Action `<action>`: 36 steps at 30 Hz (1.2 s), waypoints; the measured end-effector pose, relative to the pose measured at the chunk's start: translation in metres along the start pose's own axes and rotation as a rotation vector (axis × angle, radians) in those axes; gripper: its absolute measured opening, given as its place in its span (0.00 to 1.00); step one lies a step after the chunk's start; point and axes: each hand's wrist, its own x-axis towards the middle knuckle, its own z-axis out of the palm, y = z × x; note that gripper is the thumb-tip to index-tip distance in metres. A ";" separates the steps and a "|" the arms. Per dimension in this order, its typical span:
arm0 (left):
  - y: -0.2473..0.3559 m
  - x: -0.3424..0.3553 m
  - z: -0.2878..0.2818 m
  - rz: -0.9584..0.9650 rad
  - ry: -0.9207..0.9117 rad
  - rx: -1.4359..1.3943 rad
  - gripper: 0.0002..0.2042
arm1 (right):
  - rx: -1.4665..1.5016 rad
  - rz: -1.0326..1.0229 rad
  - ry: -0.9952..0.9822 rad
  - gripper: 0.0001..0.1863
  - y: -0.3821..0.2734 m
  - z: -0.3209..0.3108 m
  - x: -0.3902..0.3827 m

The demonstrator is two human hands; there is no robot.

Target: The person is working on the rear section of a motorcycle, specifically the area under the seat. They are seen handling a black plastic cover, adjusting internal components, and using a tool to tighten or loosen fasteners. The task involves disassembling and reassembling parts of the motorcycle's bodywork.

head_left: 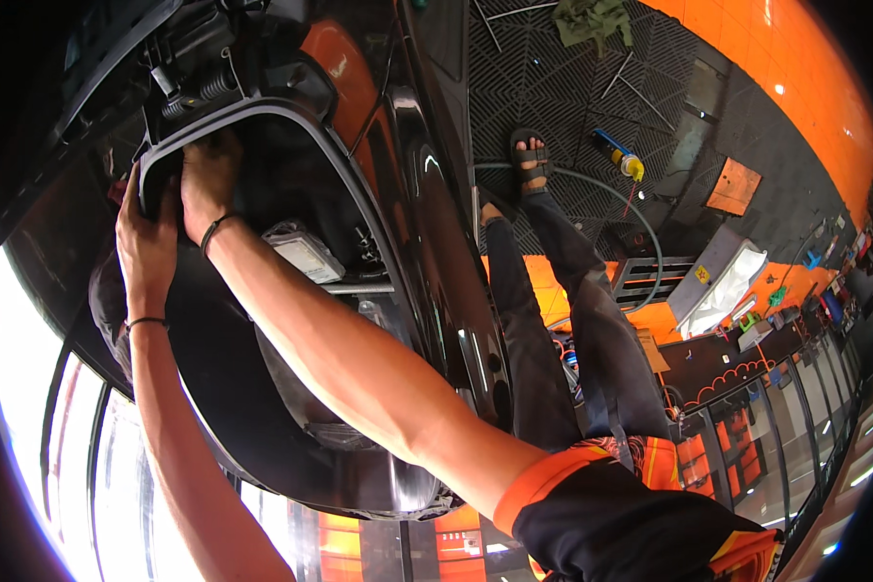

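Both my arms reach into the storage compartment of a dark, glossy scooter-like vehicle. My left hand (148,242) is at the left side of the grey compartment rim (252,109), thumb inside and fingers outside, closed around the edge. Just inside the rim, beside it, is my right hand (207,184); its fingers go into dark shadow, so what they touch is hidden. A clear-wrapped packet with a white label (306,254) lies in the compartment, right of my right forearm. Above the rim sits a coil-spring hinge (213,82).
Glossy dark bodywork (446,252) runs along the right. On the ribbed floor mat (553,87) lie a yellow-and-blue can (623,155), a hose (657,247) and a green cloth (592,21). A grey box with white sheeting (708,281) stands farther right.
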 end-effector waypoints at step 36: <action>-0.021 -0.004 0.006 -0.030 -0.003 -0.037 0.25 | -0.195 0.155 0.054 0.11 -0.018 0.005 -0.015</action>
